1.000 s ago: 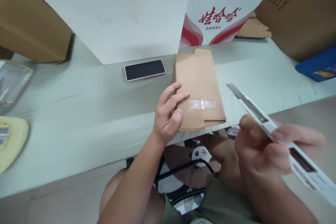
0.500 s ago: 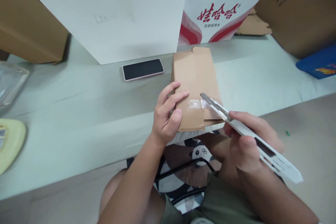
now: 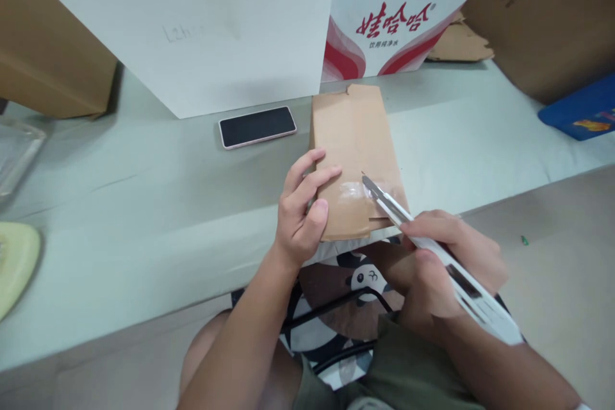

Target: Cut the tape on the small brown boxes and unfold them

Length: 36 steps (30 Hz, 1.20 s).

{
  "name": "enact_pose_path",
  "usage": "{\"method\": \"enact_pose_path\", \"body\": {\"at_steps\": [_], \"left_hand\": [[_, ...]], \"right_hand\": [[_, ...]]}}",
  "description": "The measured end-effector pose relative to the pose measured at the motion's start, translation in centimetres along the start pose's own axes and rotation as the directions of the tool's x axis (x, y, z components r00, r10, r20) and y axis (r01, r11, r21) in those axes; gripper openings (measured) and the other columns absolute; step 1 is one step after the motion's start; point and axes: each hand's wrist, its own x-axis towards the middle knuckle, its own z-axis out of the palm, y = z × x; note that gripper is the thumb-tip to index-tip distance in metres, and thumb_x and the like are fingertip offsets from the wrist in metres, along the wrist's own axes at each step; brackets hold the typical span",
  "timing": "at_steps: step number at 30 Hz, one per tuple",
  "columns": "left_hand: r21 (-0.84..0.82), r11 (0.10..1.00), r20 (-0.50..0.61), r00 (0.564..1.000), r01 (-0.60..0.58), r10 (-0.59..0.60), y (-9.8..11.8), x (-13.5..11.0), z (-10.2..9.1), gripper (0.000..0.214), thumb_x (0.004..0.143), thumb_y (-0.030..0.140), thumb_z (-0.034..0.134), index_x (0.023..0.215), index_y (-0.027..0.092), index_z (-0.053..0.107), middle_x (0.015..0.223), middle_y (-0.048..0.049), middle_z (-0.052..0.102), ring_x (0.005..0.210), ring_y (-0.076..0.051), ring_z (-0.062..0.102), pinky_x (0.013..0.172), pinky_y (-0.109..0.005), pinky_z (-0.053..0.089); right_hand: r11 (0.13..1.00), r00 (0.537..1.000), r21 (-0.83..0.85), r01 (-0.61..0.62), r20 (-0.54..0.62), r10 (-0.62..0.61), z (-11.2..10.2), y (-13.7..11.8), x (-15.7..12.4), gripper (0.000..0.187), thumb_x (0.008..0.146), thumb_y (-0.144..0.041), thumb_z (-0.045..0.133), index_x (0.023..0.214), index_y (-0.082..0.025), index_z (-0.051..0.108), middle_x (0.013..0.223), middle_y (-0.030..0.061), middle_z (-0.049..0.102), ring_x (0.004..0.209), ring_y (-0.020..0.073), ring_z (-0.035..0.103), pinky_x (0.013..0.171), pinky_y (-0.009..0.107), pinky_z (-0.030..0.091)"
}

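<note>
A flat brown cardboard parcel point(image 3: 353, 141) lies on the pale table point(image 3: 144, 205), its near end at the table's edge and sealed with clear tape point(image 3: 355, 191). My left hand point(image 3: 300, 218) grips the parcel's left side, fingers curled on top and thumb pressed to the edge. A white utility knife point(image 3: 432, 250) is held in my right hand point(image 3: 446, 269), fingers wrapped round its handle. The extended blade tip rests on the tape at the parcel's near right.
A black phone point(image 3: 257, 127) lies screen-up left of the parcel. A large white box point(image 3: 192, 25) and a red-and-white printed carton point(image 3: 394, 13) stand behind. Brown cartons point(image 3: 538, 13) sit at both back corners, a blue item point(image 3: 581, 115) at right, a yellowish plate point(image 3: 12, 266) at left.
My right hand brought the knife down and left, from raised beside the parcel to the blade tip touching the tape. My left hand kept its hold on the parcel.
</note>
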Motion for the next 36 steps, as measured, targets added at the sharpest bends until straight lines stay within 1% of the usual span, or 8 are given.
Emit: {"method": "enact_pose_path", "body": {"at_steps": [3, 9, 13, 16, 21, 24, 30, 36], "left_hand": [[0.014, 1.0, 0.003, 1.0, 0.001, -0.001, -0.1, 0.0, 0.0, 0.041, 0.105, 0.047, 0.041, 0.133, 0.031, 0.066, 0.151, -0.009, 0.06, 0.141, -0.033, 0.057, 0.118, -0.058, 0.049], [0.008, 1.0, 0.0, 1.0, -0.004, 0.004, 0.0, 0.0, 0.1, 0.042, 0.105, 0.046, 0.042, 0.132, 0.026, 0.068, 0.152, -0.0107, 0.059, 0.142, -0.033, 0.057, 0.118, -0.056, 0.049], [-0.002, 1.0, -0.005, 1.0, -0.001, 0.001, 0.1, 0.0, 0.2, 0.041, 0.105, 0.045, 0.042, 0.132, 0.027, 0.068, 0.151, -0.01, 0.059, 0.142, -0.032, 0.057, 0.119, -0.055, 0.049], [-0.016, 1.0, -0.009, 1.0, -0.001, 0.001, 0.1, 0.0, 0.2, 0.041, 0.105, 0.045, 0.043, 0.131, 0.026, 0.068, 0.151, -0.0104, 0.059, 0.142, -0.032, 0.057, 0.119, -0.054, 0.049], [0.017, 1.0, 0.002, 1.0, -0.005, 0.005, -0.1, 0.0, 0.2, 0.042, 0.105, 0.047, 0.041, 0.131, 0.025, 0.067, 0.152, -0.0094, 0.059, 0.142, -0.034, 0.057, 0.118, -0.056, 0.05], [0.018, 1.0, -0.01, 1.0, -0.017, 0.017, -0.2, 0.0, 0.2, 0.042, 0.105, 0.047, 0.041, 0.13, 0.025, 0.067, 0.151, -0.0072, 0.059, 0.141, -0.035, 0.058, 0.117, -0.056, 0.051], [0.004, 1.0, 0.01, 1.0, -0.014, 0.014, 0.1, 0.0, 0.3, 0.042, 0.106, 0.045, 0.042, 0.132, 0.024, 0.067, 0.152, -0.0117, 0.058, 0.142, -0.031, 0.057, 0.118, -0.051, 0.049], [0.014, 1.0, 0.0, 1.0, 0.01, -0.01, 0.3, 0.1, 0.1, 0.042, 0.106, 0.044, 0.042, 0.13, 0.024, 0.069, 0.15, -0.0117, 0.06, 0.141, -0.032, 0.057, 0.119, -0.051, 0.048]], "right_hand": [[0.999, 0.999, -0.044, 0.004, -0.031, -0.005, 0.2, -0.7, 0.2, 0.014, 0.091, -0.029, 0.06, 0.096, -0.025, 0.072, 0.067, -0.0006, 0.063, 0.052, 0.014, 0.055, 0.051, 0.031, 0.044], [0.999, 0.999, 0.021, 0.049, 0.016, -0.05, -0.1, -0.2, 0.6, 0.019, 0.093, -0.035, 0.056, 0.091, -0.025, 0.072, 0.059, -0.0018, 0.061, 0.047, 0.0144, 0.055, 0.044, 0.029, 0.038], [1.0, 1.0, 0.014, 0.002, 0.008, -0.003, -0.1, 0.0, 0.6, 0.02, 0.094, -0.037, 0.057, 0.091, -0.025, 0.072, 0.062, -0.0011, 0.064, 0.051, 0.0147, 0.059, 0.047, 0.029, 0.042], [0.998, 0.999, 0.059, 0.033, 0.011, -0.034, 0.0, 0.1, 0.6, 0.018, 0.094, -0.035, 0.058, 0.094, -0.025, 0.072, 0.061, -0.0017, 0.064, 0.049, 0.014, 0.057, 0.045, 0.028, 0.04], [0.993, 0.997, 0.098, 0.065, -0.042, -0.061, 0.3, 0.6, 0.5, 0.017, 0.093, -0.033, 0.059, 0.095, -0.024, 0.074, 0.06, -0.0017, 0.063, 0.046, 0.0135, 0.055, 0.042, 0.027, 0.037], [0.993, 0.998, 0.101, 0.053, -0.023, -0.051, 0.1, 0.8, 0.2, 0.017, 0.093, -0.033, 0.06, 0.097, -0.024, 0.074, 0.062, -0.0015, 0.065, 0.048, 0.0132, 0.056, 0.044, 0.027, 0.039], [0.994, 1.0, 0.11, 0.01, -0.019, -0.008, -0.6, 0.9, 0.0, 0.019, 0.093, -0.035, 0.061, 0.097, -0.024, 0.076, 0.066, 0.0003, 0.067, 0.051, 0.0152, 0.059, 0.046, 0.028, 0.04], [0.985, 1.0, 0.173, 0.019, -0.01, -0.018, 0.1, 0.7, 0.5, 0.015, 0.092, -0.031, 0.061, 0.097, -0.024, 0.074, 0.063, -0.0013, 0.064, 0.049, 0.0134, 0.055, 0.044, 0.028, 0.038]]}}
